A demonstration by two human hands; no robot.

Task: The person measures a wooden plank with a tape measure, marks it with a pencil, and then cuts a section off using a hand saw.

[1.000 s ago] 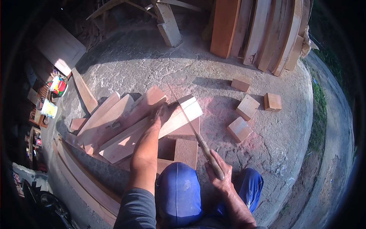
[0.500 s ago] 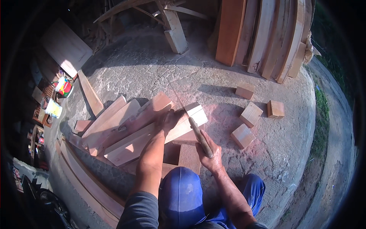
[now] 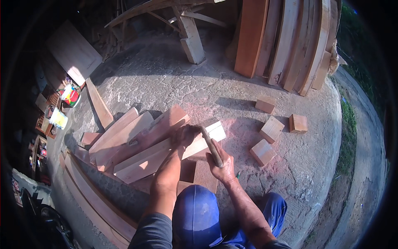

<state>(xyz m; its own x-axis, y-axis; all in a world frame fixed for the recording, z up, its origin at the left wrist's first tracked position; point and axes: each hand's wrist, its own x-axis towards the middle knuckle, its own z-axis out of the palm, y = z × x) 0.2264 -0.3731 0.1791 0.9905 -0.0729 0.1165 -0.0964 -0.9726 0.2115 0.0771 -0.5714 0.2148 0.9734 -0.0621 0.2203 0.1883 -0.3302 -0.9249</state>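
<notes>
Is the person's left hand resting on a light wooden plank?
Yes, the left hand presses on the light plank, beside the right hand's tool.

I count four loose wooden blocks on the concrete, at about 3 o'clock from frame centre: one near the leaning boards, two side by side below it, one lowest. Planks in the pile at 9 o'clock: I make out at least four long ones, overlap prevents an exact figure. Hands in view: two, left hand and right hand. One tool handle. Leaning boards at 1 o'clock: roughly six, edges merge.
</notes>
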